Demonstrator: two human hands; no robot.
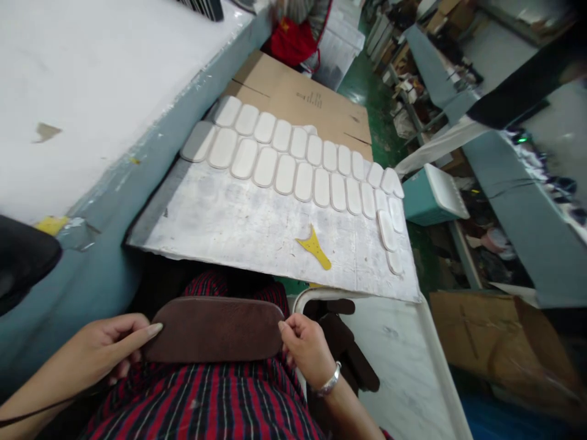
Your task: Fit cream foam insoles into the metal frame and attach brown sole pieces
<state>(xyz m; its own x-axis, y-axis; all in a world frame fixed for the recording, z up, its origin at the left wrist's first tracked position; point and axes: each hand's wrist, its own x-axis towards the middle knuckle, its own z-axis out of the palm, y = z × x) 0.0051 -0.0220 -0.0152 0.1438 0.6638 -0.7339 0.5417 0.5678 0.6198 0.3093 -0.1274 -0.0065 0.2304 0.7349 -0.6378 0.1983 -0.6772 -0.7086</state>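
Note:
A dark brown, leather-like oval panel (pixel 215 330) is stretched level above my lap, its smooth face toward me. My left hand (pixel 110 345) pinches its left end between thumb and fingers. At the other end, my right hand (pixel 305 348), with a silver bracelet at the wrist, grips the corner. Beyond the panel, a board (pixel 238 226) carries rows of white oval pieces (pixel 266 165) along its far and right sides. A yellow forked piece (pixel 315 247) lies on the board's near part. More dark brown pieces (pixel 351 348) rest in a white bin beside my right hand.
The white bin (pixel 435 354) stands close on the right. A white-topped table (pixel 92 91) runs along the left. Flattened cardboard (pixel 312 98) lies behind the board. A teal bin (pixel 433 195) and a cardboard box (pixel 499 348) stand farther right. Part of another person (pixel 305 12) shows at the back.

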